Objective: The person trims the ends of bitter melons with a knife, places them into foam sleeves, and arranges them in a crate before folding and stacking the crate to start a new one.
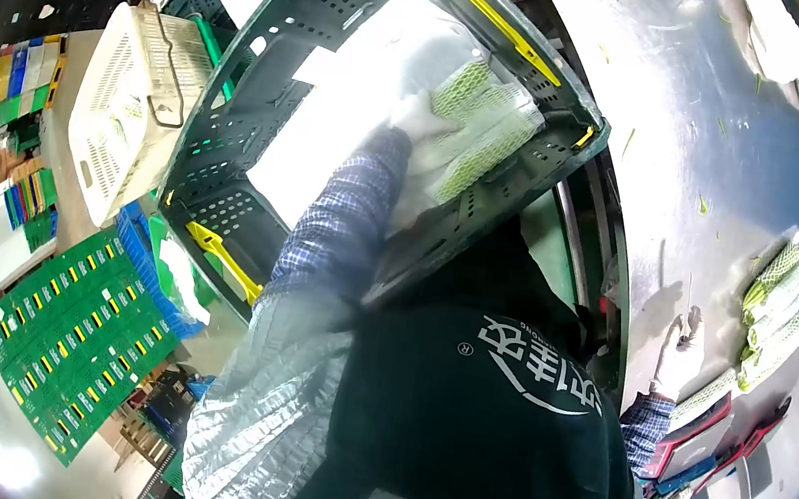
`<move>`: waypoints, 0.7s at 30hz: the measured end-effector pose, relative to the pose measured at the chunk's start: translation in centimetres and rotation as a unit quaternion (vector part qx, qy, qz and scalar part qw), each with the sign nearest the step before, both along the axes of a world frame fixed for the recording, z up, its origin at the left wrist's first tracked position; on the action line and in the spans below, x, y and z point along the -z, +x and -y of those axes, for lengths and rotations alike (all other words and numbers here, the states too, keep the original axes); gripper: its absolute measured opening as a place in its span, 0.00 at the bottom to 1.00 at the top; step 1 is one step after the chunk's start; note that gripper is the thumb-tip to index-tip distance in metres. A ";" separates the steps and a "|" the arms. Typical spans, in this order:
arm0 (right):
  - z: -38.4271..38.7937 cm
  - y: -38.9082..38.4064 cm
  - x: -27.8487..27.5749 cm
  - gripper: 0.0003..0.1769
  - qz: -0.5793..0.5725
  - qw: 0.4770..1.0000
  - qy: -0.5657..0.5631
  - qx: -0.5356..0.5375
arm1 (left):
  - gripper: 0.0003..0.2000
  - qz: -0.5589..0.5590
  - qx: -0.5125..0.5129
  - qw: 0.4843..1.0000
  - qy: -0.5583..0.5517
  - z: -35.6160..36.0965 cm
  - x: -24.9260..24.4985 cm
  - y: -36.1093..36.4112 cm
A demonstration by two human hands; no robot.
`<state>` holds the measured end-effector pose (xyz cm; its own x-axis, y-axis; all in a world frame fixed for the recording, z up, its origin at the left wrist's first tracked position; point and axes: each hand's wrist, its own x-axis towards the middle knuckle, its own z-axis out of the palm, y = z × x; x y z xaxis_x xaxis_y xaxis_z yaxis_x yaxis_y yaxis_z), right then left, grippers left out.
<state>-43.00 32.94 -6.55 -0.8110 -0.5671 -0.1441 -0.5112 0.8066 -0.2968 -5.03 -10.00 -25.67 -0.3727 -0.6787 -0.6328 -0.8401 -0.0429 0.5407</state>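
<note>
My left hand, in a white glove, reaches into a dark green plastic crate. Its fingers lie stretched out against light green vegetables in clear, net-patterned wrapping. A white liner covers part of the crate floor; glare washes out detail around the glove. Over the metal table on the right is my right hand, also white-gloved, with its fingertips drawn together. Something small and dark shows at those fingertips, too small to name. Just beyond that hand lies a row of similar wrapped green vegetables.
Yellow handles mark the crate's ends. Left of it stands a cream basket with a metal handle. Small green scraps dot the metal table. A green board and a blue crate are at lower left.
</note>
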 end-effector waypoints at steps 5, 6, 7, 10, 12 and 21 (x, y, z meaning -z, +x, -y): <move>0.2 1.3 -0.6 0.19 -0.022 0.999 -0.008 -0.031 | 0.44 -0.026 -0.013 0.996 0.082 1.4 0.7 0.9; 1.1 1.9 -1.3 0.19 -0.017 0.999 -0.003 -0.032 | 0.44 -0.024 -0.018 0.996 0.086 1.4 0.9 1.0; 1.7 2.1 -1.6 0.19 -0.012 0.999 0.001 -0.032 | 0.44 -0.022 -0.022 0.996 0.089 1.3 -0.4 0.7; 3.6 2.6 -2.6 0.20 -0.007 0.998 -0.003 -0.055 | 0.42 -0.132 -0.104 0.983 0.080 -0.6 -3.4 1.5; 5.9 3.3 -3.3 0.22 -0.038 0.990 -0.071 -0.118 | 0.42 -0.225 -0.146 0.962 0.056 -1.7 -5.3 3.1; 24.1 11.5 -7.2 0.19 -0.071 0.867 -0.280 -0.406 | 0.40 -0.369 -0.164 0.914 -0.026 -7.9 -18.5 6.9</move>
